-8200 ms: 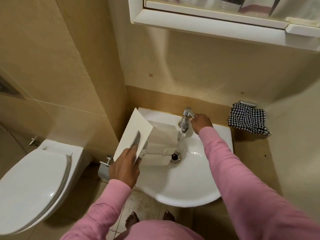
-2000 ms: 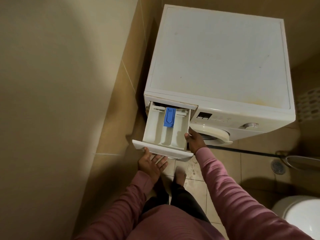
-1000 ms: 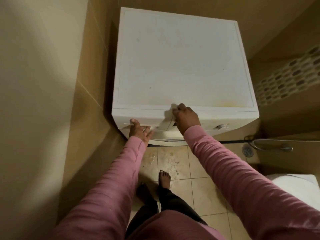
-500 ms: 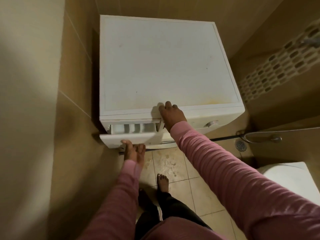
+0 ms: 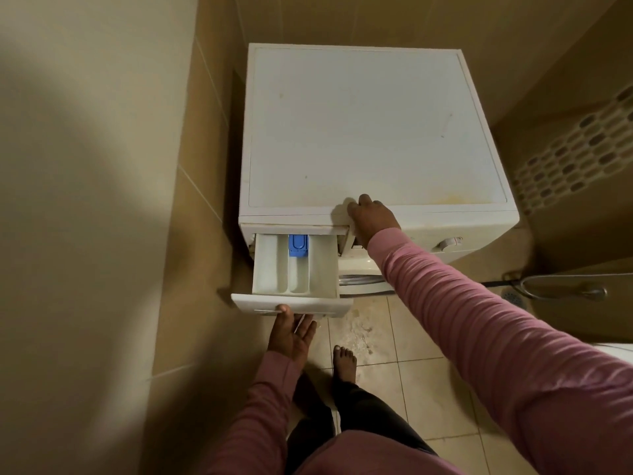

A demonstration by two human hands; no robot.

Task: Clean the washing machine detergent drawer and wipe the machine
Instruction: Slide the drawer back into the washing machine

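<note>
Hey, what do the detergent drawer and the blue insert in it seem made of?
Detergent drawer: likely moulded plastic, off-white, smooth, with rounded compartment walls. Blue insert: probably hard plastic too, judging by its uniform bright colour.

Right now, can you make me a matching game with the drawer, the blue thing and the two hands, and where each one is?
Things:
1. detergent drawer
2. blue cap
3. left hand
4. right hand

Places or states:
A. on the top front edge of the washing machine
B. pulled out
C. at the back of the drawer's middle slot
D. holding the drawer's front from below

Pairs: 1-B, 2-C, 3-D, 4-A.
</note>
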